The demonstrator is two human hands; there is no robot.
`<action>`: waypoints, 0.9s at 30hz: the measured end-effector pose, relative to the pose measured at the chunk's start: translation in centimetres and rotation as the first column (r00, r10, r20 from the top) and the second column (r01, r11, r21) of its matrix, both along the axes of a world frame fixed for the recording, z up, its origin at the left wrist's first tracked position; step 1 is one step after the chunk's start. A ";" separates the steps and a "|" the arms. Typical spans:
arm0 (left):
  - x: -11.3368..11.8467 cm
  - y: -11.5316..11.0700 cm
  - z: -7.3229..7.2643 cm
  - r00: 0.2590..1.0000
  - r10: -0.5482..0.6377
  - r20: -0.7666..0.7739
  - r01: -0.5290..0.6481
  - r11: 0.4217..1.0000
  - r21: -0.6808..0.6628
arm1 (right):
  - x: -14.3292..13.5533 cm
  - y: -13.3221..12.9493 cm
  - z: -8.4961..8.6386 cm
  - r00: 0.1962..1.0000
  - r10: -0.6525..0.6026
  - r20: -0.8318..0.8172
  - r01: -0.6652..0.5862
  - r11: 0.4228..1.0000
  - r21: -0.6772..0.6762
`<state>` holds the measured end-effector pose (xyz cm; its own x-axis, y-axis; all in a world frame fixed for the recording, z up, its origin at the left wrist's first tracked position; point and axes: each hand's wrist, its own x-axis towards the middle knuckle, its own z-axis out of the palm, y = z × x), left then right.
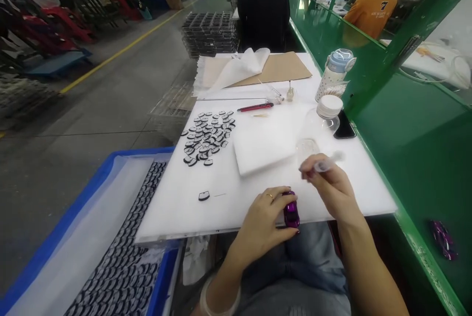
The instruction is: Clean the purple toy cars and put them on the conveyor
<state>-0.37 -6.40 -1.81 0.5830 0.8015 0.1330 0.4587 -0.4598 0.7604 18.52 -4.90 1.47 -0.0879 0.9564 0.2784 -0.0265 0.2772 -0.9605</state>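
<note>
My left hand (pixel 263 215) is closed around a shiny purple toy car (pixel 291 212) at the front edge of the white tabletop, with fingers at its top end and the thumb at its bottom end. To the right and a little higher, my right hand (pixel 332 183) pinches a small translucent plastic tube (pixel 323 165). Its exact kind is blurred. A clear round dish (pixel 307 147) lies just beyond the right fingers. Left of the hands, one small black-rimmed piece (pixel 204 196) lies apart from a scattered group of similar pieces (pixel 208 136).
A white foam sheet (pixel 263 146) lies mid-table, with a red-and-black pen-like tool (pixel 255 107) behind it. At right stand a white-lidded jar (pixel 329 109), a bottle (pixel 334 72) and a phone (pixel 345 125). A blue tray (pixel 99 178) sits left; another purple car (pixel 442 240) lies on the green bench.
</note>
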 end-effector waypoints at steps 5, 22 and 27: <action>1.9 -0.3 -0.6 0.971 0.217 0.104 -0.220 0.975 0.019 | 0.8 -1.4 -2.2 0.999 -0.019 0.041 0.024 0.990 -0.140; 2.1 -0.2 -0.8 0.939 0.264 0.219 -0.277 0.960 0.030 | -1.6 -1.9 -1.1 0.760 0.144 -0.634 -0.268 0.958 -0.103; 2.0 -0.2 -0.8 0.940 0.264 0.215 -0.277 0.961 0.027 | -1.7 -2.0 -1.1 0.731 0.140 -0.668 -0.271 0.958 -0.096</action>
<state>1.65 -6.62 -2.61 0.2998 0.9128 0.2772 0.4064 -0.3851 0.8286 16.86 -6.87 0.35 -0.1489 0.9736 0.1728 -0.6961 0.0209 -0.7176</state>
